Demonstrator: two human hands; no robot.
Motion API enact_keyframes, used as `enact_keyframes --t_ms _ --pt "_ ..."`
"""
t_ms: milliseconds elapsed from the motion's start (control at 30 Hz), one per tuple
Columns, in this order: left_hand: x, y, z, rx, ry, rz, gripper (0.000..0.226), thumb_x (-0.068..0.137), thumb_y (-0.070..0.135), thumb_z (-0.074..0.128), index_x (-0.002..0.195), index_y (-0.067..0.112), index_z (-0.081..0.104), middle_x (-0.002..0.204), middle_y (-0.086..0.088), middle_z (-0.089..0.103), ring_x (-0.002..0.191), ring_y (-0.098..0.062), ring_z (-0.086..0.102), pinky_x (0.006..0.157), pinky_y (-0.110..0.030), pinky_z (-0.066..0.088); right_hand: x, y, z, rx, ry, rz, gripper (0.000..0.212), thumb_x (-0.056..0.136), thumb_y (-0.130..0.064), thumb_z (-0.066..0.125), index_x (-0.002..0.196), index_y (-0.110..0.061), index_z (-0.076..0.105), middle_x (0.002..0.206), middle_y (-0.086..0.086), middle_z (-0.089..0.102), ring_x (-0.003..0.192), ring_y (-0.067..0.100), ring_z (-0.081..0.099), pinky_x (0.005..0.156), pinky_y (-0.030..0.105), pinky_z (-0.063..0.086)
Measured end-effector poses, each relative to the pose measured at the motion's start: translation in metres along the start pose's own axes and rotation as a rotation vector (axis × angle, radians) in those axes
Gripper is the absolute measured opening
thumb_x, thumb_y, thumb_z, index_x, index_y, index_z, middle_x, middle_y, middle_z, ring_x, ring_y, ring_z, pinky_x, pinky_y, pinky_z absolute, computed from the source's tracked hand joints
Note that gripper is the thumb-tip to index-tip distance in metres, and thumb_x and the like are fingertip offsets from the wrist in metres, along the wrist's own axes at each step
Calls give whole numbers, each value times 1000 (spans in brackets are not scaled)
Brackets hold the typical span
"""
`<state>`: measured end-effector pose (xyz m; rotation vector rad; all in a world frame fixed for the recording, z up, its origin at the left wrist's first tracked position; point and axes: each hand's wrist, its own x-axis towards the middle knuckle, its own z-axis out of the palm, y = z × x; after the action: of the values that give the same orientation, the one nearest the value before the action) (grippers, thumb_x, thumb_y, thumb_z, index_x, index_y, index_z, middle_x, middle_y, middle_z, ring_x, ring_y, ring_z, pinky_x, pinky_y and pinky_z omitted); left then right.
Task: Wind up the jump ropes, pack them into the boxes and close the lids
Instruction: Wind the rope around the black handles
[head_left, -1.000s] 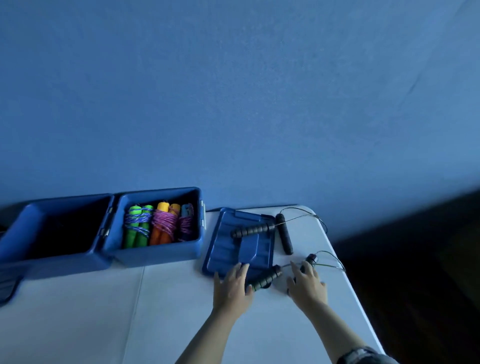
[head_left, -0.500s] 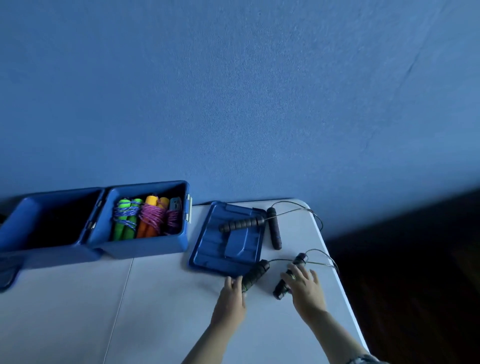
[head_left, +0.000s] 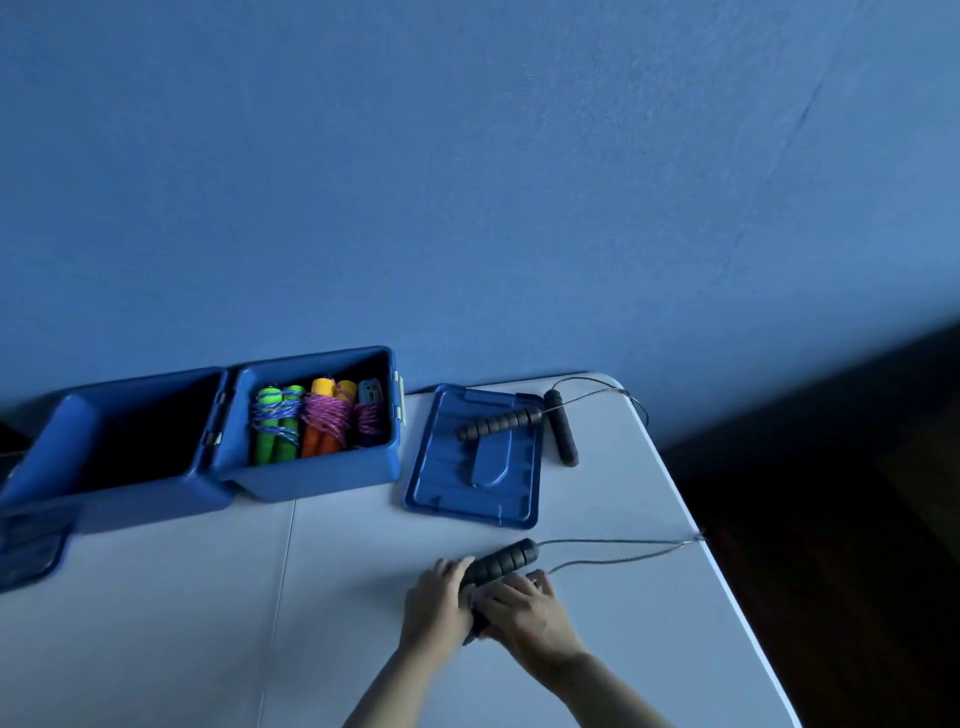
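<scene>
My left hand (head_left: 439, 597) and my right hand (head_left: 524, 605) hold the two black foam handles (head_left: 501, 564) of a jump rope together on the white table (head_left: 649, 623). Its thin cable (head_left: 623, 551) runs right to the table's edge. A second black-handled rope (head_left: 498, 423) lies partly on a loose blue lid (head_left: 478, 467), its other handle (head_left: 562, 434) beside the lid. An open blue box (head_left: 311, 467) holds wound ropes with green (head_left: 278, 431), orange and dark handles. Left of it stands another open blue box (head_left: 130, 488), its inside dark.
A blue wall rises right behind the boxes. The table's right edge (head_left: 727, 587) drops to a dark floor. Another blue lid (head_left: 26, 556) lies at the far left edge, partly cut off.
Both hands have drawn the two black handles toward me and brought them side by side. The cable has stretched out to the right. The view has shifted.
</scene>
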<state>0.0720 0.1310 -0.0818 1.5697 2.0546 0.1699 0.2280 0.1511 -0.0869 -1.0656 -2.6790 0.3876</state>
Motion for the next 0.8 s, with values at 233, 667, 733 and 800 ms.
enact_keyframes --t_ms 233,667,733,800 --pt "-24 -18 -4 80 39 15 40 98 36 40 137 37 40 134 14 43 127 -9 40 97 -31 34 -8 2 -9 109 39 81 33 62 -49 65 88 -28 61 99 -12 56 91 9 50 83 21 47" --pt "-30 -7 -8 178 3 178 92 70 77 44 146 28 29 148 16 33 134 -7 34 103 -33 26 -10 26 -14 186 10 197 56 69 -45 58 112 -9 64 119 -2 57 118 7 40 93 24 48" --pt "-32 -3 -10 204 -7 178 96 65 79 49 144 27 30 144 14 37 131 -9 37 100 -34 26 -9 26 -10 188 38 234 55 72 -49 56 109 -9 65 112 -2 61 111 7 43 91 26 48" --pt "-33 2 -10 215 -41 162 97 61 79 54 140 26 33 137 11 42 126 -13 42 98 -35 28 -4 23 -8 230 83 346 49 77 -47 58 106 -8 65 109 -2 62 107 9 44 91 24 44"
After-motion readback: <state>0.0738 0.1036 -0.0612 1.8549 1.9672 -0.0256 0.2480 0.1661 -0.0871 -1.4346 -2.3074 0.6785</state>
